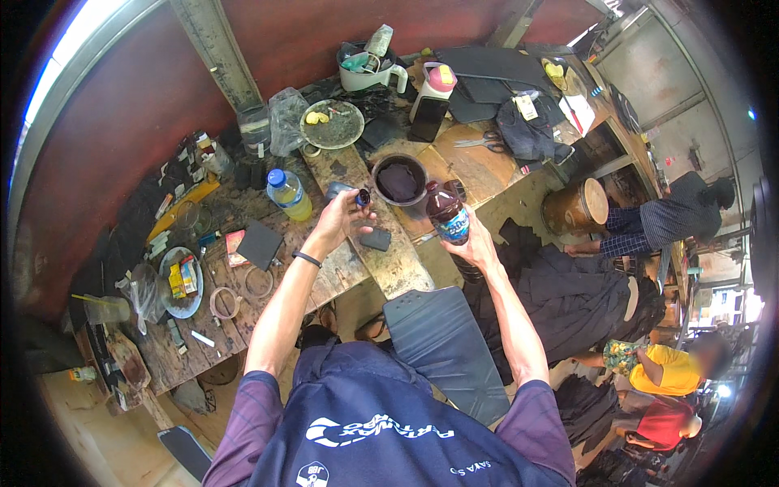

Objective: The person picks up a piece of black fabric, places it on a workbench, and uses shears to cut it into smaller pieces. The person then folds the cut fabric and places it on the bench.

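Note:
My left hand [342, 219] is raised over the wooden workbench, its fingertips closed on a small dark cap [363, 197] with a touch of blue. My right hand [477, 243] grips a dark brown plastic bottle [448, 213] with a blue label, its top leaning away from me. The bottle is beside a round bowl [377, 180] with something dark inside. Left of my left hand stands a clear bottle of yellow liquid [290, 195], its blue cap on. A dark flat block [375, 239] lies just below my left hand.
Scissors [480, 144], a phone [428, 120] and a plate [345, 134] lie at the back of the bench. A plate with small boxes [180, 302] is at left. A dark padded seat [445, 349] stands before me. Dark cloth [560, 300] is heaped at right, near other people [665, 219].

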`<state>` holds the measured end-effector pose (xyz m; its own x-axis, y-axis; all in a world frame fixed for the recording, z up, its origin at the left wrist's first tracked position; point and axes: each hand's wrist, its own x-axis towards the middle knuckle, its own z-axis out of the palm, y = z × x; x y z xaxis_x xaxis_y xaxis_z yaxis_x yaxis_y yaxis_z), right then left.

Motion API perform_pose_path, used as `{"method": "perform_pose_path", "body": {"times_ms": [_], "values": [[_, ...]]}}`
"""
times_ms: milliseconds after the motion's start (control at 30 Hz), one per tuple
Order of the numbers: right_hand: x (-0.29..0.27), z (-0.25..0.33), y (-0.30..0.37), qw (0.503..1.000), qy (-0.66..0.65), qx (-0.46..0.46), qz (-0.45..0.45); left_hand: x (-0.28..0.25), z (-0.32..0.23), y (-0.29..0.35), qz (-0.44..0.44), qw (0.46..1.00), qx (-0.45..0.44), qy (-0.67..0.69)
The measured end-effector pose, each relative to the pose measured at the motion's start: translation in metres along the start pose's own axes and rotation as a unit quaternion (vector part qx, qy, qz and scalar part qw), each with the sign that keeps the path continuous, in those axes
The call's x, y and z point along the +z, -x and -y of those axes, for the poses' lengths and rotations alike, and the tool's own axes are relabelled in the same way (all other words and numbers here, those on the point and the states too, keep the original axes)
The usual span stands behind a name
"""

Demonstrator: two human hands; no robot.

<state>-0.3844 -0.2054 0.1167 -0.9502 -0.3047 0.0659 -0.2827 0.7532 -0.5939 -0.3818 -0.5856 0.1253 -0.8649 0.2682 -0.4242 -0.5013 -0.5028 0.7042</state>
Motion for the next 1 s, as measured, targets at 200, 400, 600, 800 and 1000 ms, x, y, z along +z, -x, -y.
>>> {"method": "perform_pose_path", "body": {"times_ms": [200,400,600,800,1000], "values": [[-0.01,0.003,0.001,0.993,0.105,0.029,0.051,-0.001,-0.006,0.005,0.002,1.0,0.014,-0.024],[-0.011,0.007,-0.001,0.988,0.135,0.038,0.062,0.001,-0.006,0.007,0.007,0.999,0.025,-0.047],[-0.015,0.018,-0.008,0.982,0.164,0.05,0.078,-0.002,-0.001,0.007,0.007,0.999,0.01,-0.031],[-0.022,0.03,-0.016,0.974,0.187,0.067,0.109,-0.006,0.002,0.009,0.002,0.999,0.007,-0.032],[-0.026,0.034,-0.023,0.972,0.201,0.041,0.114,-0.009,0.002,0.014,0.006,0.999,0.007,-0.035]]}}
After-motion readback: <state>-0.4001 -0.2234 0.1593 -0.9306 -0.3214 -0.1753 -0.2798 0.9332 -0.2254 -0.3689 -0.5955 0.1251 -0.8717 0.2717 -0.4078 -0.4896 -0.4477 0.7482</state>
